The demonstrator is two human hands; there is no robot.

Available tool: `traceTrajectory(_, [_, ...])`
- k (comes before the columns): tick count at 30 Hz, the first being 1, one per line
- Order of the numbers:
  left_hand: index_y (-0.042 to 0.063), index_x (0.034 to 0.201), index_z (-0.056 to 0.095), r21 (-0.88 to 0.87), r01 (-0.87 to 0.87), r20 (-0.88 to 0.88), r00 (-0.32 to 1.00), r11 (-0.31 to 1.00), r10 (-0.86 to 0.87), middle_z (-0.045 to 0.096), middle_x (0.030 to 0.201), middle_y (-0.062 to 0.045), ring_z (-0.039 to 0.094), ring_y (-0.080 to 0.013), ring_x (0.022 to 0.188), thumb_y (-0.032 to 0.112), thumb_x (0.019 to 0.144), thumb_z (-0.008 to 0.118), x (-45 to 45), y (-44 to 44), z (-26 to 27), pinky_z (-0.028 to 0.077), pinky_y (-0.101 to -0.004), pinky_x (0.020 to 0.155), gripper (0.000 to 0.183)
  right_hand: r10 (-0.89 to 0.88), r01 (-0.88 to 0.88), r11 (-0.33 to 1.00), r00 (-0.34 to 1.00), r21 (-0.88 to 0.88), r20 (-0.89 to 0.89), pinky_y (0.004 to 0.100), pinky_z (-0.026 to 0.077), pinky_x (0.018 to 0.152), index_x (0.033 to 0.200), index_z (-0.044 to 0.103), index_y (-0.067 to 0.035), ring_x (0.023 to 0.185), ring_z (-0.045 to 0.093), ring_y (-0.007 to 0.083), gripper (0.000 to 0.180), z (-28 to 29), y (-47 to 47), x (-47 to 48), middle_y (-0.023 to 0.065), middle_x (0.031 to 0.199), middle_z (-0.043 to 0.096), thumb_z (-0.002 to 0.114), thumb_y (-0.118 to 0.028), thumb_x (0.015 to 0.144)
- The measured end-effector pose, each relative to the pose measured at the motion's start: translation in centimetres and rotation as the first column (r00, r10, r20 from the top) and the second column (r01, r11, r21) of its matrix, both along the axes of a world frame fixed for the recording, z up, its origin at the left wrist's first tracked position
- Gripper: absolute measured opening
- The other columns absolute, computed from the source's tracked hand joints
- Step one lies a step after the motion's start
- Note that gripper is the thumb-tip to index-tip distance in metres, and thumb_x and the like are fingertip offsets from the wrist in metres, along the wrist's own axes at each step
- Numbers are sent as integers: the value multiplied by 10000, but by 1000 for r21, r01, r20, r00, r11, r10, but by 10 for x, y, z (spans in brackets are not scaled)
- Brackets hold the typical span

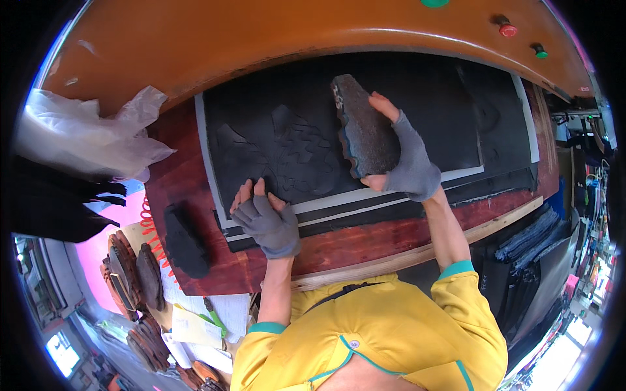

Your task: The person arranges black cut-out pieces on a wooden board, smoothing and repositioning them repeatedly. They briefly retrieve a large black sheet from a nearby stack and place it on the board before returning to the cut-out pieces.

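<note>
My right hand (408,151), in a grey fingerless glove, grips a dark cutting die with a wavy left edge (367,127). Beneath it lies a stack of black sheet material (430,97) with pale edges. My left hand (266,217), gloved the same way, rests on the near left part of the sheet, fingers spread, holding nothing. Just beyond its fingers, cut outlines with jagged edges (303,156) show in the black sheet. A pile of black cut pieces (186,242) sits on the reddish board at the left.
An orange machine beam (293,29) with red and green buttons spans the far side. Translucent plastic (93,132) hangs at the left. More dies (122,273), papers (198,325) and a green-handled tool (215,320) lie lower left. Dark sheets (528,249) are stacked at the right.
</note>
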State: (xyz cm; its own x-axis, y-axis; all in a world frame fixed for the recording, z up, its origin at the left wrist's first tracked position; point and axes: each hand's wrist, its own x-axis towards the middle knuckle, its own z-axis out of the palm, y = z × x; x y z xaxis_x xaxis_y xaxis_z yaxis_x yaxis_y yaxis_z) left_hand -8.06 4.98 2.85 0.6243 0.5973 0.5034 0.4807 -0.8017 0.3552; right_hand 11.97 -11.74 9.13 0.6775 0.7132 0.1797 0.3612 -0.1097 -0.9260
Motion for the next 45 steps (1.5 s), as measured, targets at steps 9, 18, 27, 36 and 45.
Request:
traceTrajectory(9, [131,1206,671,-2,351,-36,936,936,-351,604,1330,-56,506,-320,1273,169,813,582,17,-54,-18,332,-521,1037,406,-155,401,871,771,-282,618,519,352,1115,1435,390,-107,1328,452,418,1008,-40,-46,-36,230,1453,444,910,-358,610])
traceTrajectory(18, [128,1165,685,20,335,-31,942,942,-334,623,1294,-63,528,-326,1237,186,817,575,57,-30,-20,343,-510,1018,370,-244,422,900,696,-110,676,471,406,1023,1242,519,-103,1185,574,352,879,-62,-30,-1,184,1335,576,928,-468,554])
traceTrajectory(27, [136,1139,666,154,304,44,948,940,-314,611,1272,-48,545,-315,1211,200,804,586,137,20,-16,365,-525,1018,351,-361,518,855,573,17,736,528,294,1094,1448,372,-13,1293,437,367,1199,-48,28,68,214,1407,447,860,-642,551])
traceTrajectory(36, [35,1268,533,-69,350,30,937,934,-349,570,1264,-196,533,-397,1160,186,885,640,113,-44,-6,378,-552,1026,426,-636,492,615,-152,616,757,572,177,1134,1500,249,17,1409,244,416,1078,78,93,179,272,1511,260,627,-724,815])
traceTrajectory(45, [86,1011,612,120,401,-47,916,908,-399,590,893,-120,582,-335,836,203,849,656,144,-27,-48,467,-481,746,204,-164,280,959,655,-35,737,572,307,1082,1379,456,-71,1252,455,412,733,-55,-10,66,199,1379,453,749,-440,817])
